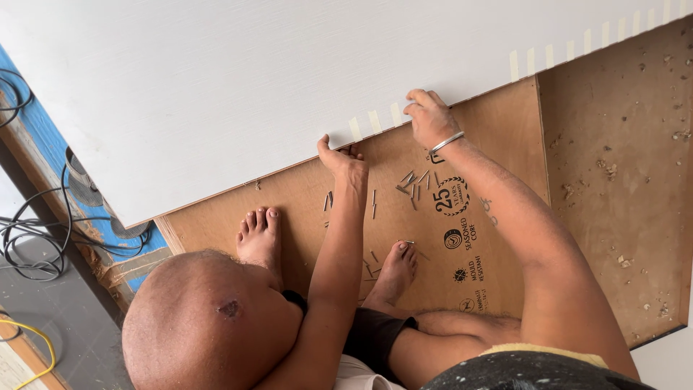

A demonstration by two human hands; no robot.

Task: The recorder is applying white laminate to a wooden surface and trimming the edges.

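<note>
The left hand (343, 157) is at the near edge of the white sheet (216, 94), thumb raised against that edge and fingers curled down beside it; whether it grasps the sheet or only presses on it I cannot tell. The right hand (429, 118), with a metal bangle (447, 141) at the wrist, sits just to its right on the same edge, fingertips bunched together by the tape strips (375, 121); what they pinch, if anything, is hidden. Both arms reach far forward, the left nearly straight between the bare feet (260, 232), the right bent at the elbow and coming in from the right. The step in hand looks like seating the sheet's edge on the plywood board (498, 137) beneath it. The next move calls for a steady press that keeps the edge lined up, I judge. Loose nails (413, 182) lie scattered on the plywood just near the hands. Black cables (29, 238) trail over the grey floor (72, 318) at the far left.
</note>
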